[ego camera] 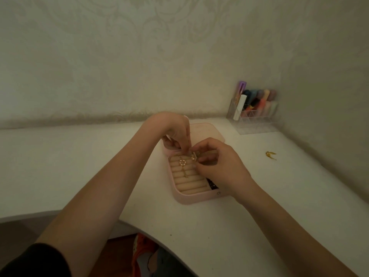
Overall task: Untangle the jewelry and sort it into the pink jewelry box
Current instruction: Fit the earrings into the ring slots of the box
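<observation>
White desk (79, 156) against patterned wall. Left hand (175, 132) and right hand (217, 162) both pinching gold jewelry (192, 156) over open pink jewelry box (191, 198), centre. Gold piece (271, 154) lying at three o'clock.

1. Walls (159, 56): pale, with a faint damask scroll pattern; two meet in a corner at the right
2. Furniture: white table (79, 156) pushed against the walls, near edge curved
3. Far right corner of the table: clear acrylic organiser (255, 114) holding coloured tubes
4. Floor (119, 242): brown, visible below the table edge
5. Light: dim, even
</observation>
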### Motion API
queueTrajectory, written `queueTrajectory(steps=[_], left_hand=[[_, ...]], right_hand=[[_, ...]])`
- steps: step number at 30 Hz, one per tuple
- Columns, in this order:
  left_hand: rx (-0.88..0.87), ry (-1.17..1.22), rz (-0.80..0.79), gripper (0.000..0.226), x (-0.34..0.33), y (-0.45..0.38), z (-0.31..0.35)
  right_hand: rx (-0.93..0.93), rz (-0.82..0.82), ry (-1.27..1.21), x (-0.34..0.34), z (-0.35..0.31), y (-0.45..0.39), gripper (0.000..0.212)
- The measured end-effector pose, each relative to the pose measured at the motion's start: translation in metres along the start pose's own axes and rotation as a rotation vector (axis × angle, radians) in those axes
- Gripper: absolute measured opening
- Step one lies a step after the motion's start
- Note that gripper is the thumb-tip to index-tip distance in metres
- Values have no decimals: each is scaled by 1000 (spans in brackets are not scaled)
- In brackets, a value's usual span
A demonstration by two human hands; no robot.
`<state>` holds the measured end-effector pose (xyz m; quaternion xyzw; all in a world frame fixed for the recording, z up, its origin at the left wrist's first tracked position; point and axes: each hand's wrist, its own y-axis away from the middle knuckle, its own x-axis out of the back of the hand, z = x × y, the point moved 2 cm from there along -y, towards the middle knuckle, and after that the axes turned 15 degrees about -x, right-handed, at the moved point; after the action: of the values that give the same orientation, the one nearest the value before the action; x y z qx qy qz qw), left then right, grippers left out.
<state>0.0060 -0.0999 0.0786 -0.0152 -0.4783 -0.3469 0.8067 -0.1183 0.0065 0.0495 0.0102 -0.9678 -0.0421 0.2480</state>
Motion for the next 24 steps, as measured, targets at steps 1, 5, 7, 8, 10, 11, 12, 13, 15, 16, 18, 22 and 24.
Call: queueTrajectory(steps=[1, 5, 7, 8, 10, 11, 12, 13, 15, 16, 18, 22, 24], left_hand=[[1, -1, 0, 18, 0, 0, 0], [2, -10, -20, 15, 0, -2, 2], [2, -15, -36, 19, 1, -3, 2], [1, -19, -41, 20, 1, -3, 2], [-1, -22, -52, 16, 2, -4, 2], [-1, -18, -57, 12, 1, -4, 1], [-2, -12, -59, 10, 1, -4, 0], [-4, -7, -60, 11, 1, -5, 0], [-14, -11, -65, 15, 1, -6, -2], [-18, -18, -68, 15, 1, -6, -2], [-22, -26, -75, 16, 1, -7, -2], [-32, -7, -65, 18, 2, -7, -3], [-31, 20, -56, 17, 2, -7, -4]], right_hand=[[4, 1, 0, 0, 0, 0, 30], [5, 7, 23, 0, 1, 0, 32], [2, 2, 22, 0, 1, 0, 31], [0, -2, 19, 0, 1, 0, 31], [0, -10, 34, 0, 1, 0, 30], [1, -11, 50, 0, 1, -1, 29], [1, -9, 65, 0, 1, -1, 29], [1, -6, 79, 0, 1, -1, 30], [4, 0, 102, -1, 1, -1, 30], [6, 4, 118, -1, 1, -1, 30], [7, 14, 168, 0, 1, 0, 31], [23, 22, 258, 1, 1, 2, 34], [25, 11, 260, 1, 1, 2, 35]])
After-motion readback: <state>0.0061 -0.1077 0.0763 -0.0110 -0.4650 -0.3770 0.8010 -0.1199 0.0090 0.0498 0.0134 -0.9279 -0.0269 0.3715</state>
